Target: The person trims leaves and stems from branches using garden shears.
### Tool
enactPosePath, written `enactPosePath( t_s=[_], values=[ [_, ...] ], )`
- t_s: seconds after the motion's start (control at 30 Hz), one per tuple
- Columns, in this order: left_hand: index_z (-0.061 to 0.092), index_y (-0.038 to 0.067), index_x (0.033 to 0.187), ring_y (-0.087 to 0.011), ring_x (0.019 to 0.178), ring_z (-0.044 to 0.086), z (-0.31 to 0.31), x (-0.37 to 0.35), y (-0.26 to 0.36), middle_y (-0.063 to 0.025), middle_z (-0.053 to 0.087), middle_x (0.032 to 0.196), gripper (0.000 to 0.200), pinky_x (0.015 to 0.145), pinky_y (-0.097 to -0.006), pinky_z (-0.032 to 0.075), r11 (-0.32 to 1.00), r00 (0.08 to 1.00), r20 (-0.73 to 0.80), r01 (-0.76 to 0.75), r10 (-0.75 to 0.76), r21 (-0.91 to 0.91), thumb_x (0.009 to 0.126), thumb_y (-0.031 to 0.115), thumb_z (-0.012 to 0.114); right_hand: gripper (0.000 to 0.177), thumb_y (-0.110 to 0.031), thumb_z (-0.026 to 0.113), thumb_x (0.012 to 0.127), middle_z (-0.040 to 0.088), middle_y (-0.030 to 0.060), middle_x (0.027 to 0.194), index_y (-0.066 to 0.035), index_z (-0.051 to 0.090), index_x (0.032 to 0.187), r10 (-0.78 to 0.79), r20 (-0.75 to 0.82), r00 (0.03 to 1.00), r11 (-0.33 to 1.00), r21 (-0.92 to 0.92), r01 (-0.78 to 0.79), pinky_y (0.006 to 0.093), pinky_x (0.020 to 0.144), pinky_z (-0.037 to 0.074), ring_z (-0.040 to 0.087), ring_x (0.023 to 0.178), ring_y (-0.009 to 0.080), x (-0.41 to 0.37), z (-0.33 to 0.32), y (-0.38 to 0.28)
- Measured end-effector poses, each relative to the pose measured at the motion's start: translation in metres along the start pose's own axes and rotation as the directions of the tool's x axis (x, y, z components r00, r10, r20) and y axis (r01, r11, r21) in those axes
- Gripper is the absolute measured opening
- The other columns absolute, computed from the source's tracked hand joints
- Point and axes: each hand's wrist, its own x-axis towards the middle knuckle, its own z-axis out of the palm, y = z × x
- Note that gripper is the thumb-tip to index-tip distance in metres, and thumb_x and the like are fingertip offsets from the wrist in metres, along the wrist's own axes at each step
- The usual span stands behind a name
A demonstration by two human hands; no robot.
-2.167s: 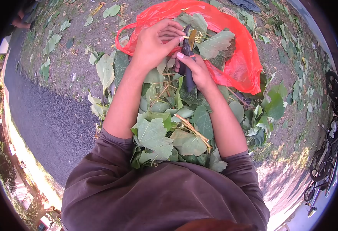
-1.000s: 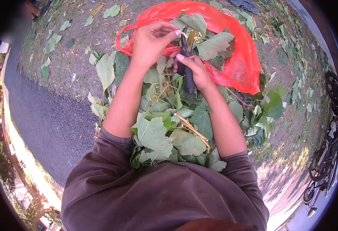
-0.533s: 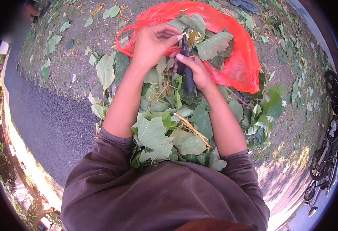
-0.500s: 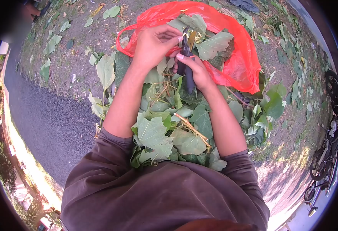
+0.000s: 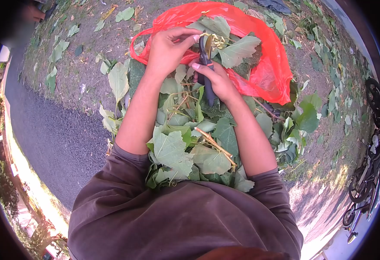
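Pruning shears (image 5: pixel 206 60), clasped in the right hand (image 5: pixel 218 78), have been shifted slightly left. A pale stem (image 5: pixel 203 34) is pinched by the left hand (image 5: pixel 169 50), apparently for steadiness.

The right hand (image 5: pixel 216 78) grips pruning shears (image 5: pixel 205 60). The left hand (image 5: pixel 168 48) pinches a stem (image 5: pixel 203 34). Leaves (image 5: pixel 241 51) lie in a red bag (image 5: pixel 273 56).

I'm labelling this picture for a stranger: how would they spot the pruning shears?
Find the big red plastic bag at the top. At its near side, the right hand grips the pruning shears. Their long dark handles stand out among green leaves.
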Motion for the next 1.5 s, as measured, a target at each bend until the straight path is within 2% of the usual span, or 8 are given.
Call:
enactPosePath(
  t_s=[0.47,0.63,0.77,0.9,1.1,1.17,1.3,1.5],
  values=[
    [0.079,0.0,0.109,-0.0162,0.092,0.076,0.001,-0.008,0.02,-0.0098,0.079,0.102,0.017,0.087,-0.0309,0.061,0.981,0.999,-0.022,-0.035,0.039,0.19,0.093,0.005,0.075,0.041,-0.042,0.072,0.098,0.066,0.0037,0.086,-0.003,0.065,0.107,0.02,-0.039,0.999,1.0,0.002,-0.02,0.0296,0.075,0.05,0.063,0.079,0.0133,-0.001,0.003,-0.002],
    [0.079,-0.002,0.107,-0.0193,0.091,0.077,0.001,-0.008,0.014,-0.0118,0.078,0.099,0.018,0.084,-0.0319,0.062,0.954,0.985,0.129,-0.149,0.119,0.259,0.09,0.001,0.075,0.04,-0.039,0.072,0.099,0.067,0.0037,0.086,-0.001,0.068,0.112,0.018,-0.037,0.999,0.999,0.042,-0.017,0.0293,0.074,0.051,0.065,0.079,0.013,-0.003,-0.001,-0.002],
    [0.079,0.002,0.104,-0.0244,0.086,0.076,-0.003,-0.009,0.018,-0.0136,0.076,0.095,0.017,0.08,-0.0356,0.059,0.93,0.981,0.117,-0.185,0.156,0.317,0.089,0.006,0.076,0.033,-0.033,0.075,0.098,0.067,0.0023,0.081,-0.001,0.07,0.104,0.007,-0.122,0.993,0.996,-0.092,-0.018,0.0299,0.069,0.052,0.065,0.073,0.0129,-0.004,0.007,-0.012],
    [0.079,0.0,0.104,-0.0245,0.085,0.076,0.0,-0.01,0.028,-0.0143,0.075,0.092,0.018,0.076,-0.0355,0.06,0.955,0.985,0.106,-0.159,0.136,0.251,0.087,0.005,0.077,0.029,-0.03,0.076,0.098,0.067,0.0026,0.08,-0.002,0.069,0.098,-0.018,-0.106,0.994,1.0,-0.017,0.016,0.0289,0.066,0.052,0.065,0.069,0.0119,0.005,0.003,0.003],
    [0.078,-0.001,0.106,-0.0234,0.086,0.077,0.007,-0.009,0.024,-0.0145,0.077,0.096,0.016,0.081,-0.0344,0.062,0.935,0.985,0.078,-0.17,0.153,0.31,0.09,0.003,0.076,0.03,-0.031,0.076,0.098,0.064,0.0018,0.077,-0.003,0.068,0.097,-0.02,-0.127,0.992,1.0,0.016,0.023,0.0285,0.063,0.051,0.064,0.066,0.0123,0.006,0.004,0.004],
    [0.077,-0.004,0.106,-0.0194,0.09,0.077,0.005,-0.007,0.01,-0.0133,0.078,0.1,0.015,0.087,-0.0333,0.063,0.985,0.997,0.028,-0.07,0.067,0.16,0.092,0.002,0.075,0.033,-0.035,0.075,0.098,0.065,0.0018,0.08,-0.003,0.066,0.099,0.023,-0.139,0.99,0.998,0.067,-0.014,0.0289,0.067,0.051,0.064,0.071,0.0124,-0.002,0.008,-0.004],
    [0.076,-0.005,0.107,-0.0161,0.094,0.076,0.009,-0.009,0.009,-0.012,0.078,0.1,0.016,0.09,-0.0321,0.062,0.999,0.995,0.091,0.029,-0.032,0.027,0.093,0.001,0.075,0.04,-0.038,0.074,0.098,0.064,0.0015,0.086,-0.003,0.065,0.114,0.062,-0.046,0.997,0.991,0.12,-0.056,0.0289,0.074,0.05,0.064,0.079,0.0123,-0.006,0.0,-0.005],
    [0.076,-0.005,0.103,-0.0158,0.09,0.077,0.011,-0.009,0.023,-0.0097,0.079,0.095,0.014,0.085,-0.0314,0.063,0.948,0.993,0.056,-0.113,0.101,0.298,0.09,0.001,0.077,0.038,-0.038,0.072,0.099,0.064,0.0013,0.085,-0.002,0.068,0.111,0.017,-0.052,0.998,0.995,0.095,-0.012,0.0296,0.072,0.05,0.062,0.077,0.0116,-0.003,0.001,-0.002]
  ],
)
